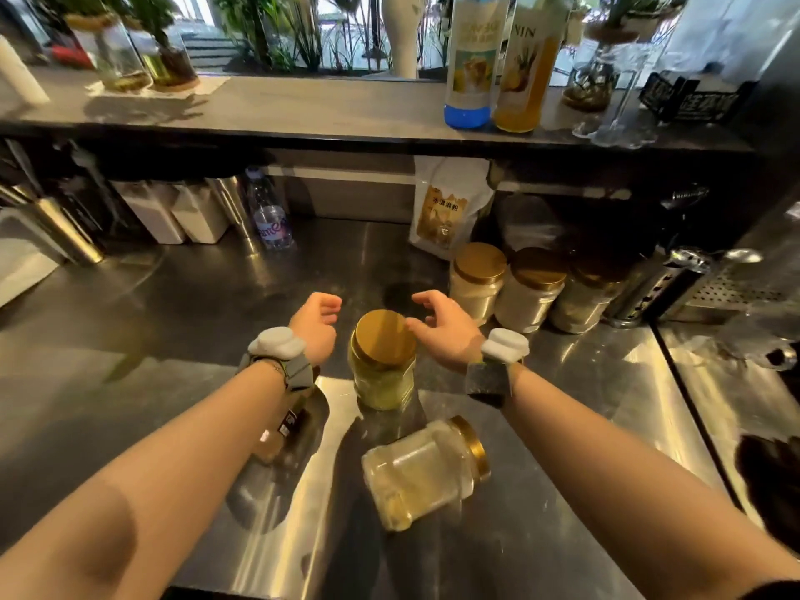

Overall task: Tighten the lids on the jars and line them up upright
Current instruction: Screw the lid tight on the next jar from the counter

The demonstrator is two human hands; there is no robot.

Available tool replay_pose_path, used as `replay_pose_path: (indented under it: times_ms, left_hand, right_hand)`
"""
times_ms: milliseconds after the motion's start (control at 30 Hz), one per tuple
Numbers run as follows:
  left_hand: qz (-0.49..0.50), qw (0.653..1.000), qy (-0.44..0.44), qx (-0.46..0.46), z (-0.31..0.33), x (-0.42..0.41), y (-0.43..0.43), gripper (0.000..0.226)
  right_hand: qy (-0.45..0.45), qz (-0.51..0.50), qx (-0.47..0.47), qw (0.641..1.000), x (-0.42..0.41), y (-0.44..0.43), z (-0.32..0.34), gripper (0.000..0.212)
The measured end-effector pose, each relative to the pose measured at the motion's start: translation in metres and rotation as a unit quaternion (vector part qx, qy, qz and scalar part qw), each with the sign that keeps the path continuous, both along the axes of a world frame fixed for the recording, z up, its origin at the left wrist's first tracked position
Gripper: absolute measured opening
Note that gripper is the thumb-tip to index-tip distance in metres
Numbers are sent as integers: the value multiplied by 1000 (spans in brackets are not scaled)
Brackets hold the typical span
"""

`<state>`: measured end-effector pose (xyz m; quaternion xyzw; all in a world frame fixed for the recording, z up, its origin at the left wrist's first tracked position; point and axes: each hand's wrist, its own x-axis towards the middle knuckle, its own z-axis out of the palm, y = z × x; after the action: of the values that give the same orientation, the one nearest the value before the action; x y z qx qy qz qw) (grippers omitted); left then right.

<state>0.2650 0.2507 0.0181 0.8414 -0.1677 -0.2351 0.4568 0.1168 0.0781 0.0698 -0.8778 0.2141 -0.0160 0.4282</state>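
The left hand (315,324) is held just left of an upright gold-lidded jar (382,360) on the steel counter (130,383), fingers loosely curled, gripping nothing. The right hand (443,324) is spread beside its lid. Nearer, a second jar (422,472) is lying sideways; three capped jars (532,290) are lined up at right.

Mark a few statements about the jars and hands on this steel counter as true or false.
1. A jar lies on its side nearest the person. True.
2. The right hand is gripping the gold lid of the upright jar. False: its fingers are spread beside the lid, with no grip closed on it.
3. Three gold-lidded jars stand upright in a row to the right. True.
4. The left hand holds the upright jar's body. False: it is open, clear of the jar.
5. The lying jar has no lid. False: a gold lid is on it.
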Motion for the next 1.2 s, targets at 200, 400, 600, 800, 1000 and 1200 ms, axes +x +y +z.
replay_pose_path:
  times_ms: [200,400,600,800,1000,1200]
  left_hand:
    - [-22,995,84,42,-45,-28,13,80]
    - [-35,994,102,24,-71,-43,13,106]
    - [-98,992,77,-7,-75,-43,6,121]
    - [-130,988,55,-69,-75,-43,-5,103]
    - [-152,988,0,-32,-64,-43,-9,92]
    - [-174,984,-32,20,-51,-38,-14,99]
  right_hand:
    - [59,34,-84,994,9,22,1,72]
    - [132,51,-120,983,19,33,3,94]
    - [179,25,-179,967,38,40,-3,104]
    - [238,103,-204,944,49,30,-2,103]
    - [205,122,-214,947,47,22,3,94]
    - [171,172,-198,950,35,4,5,96]
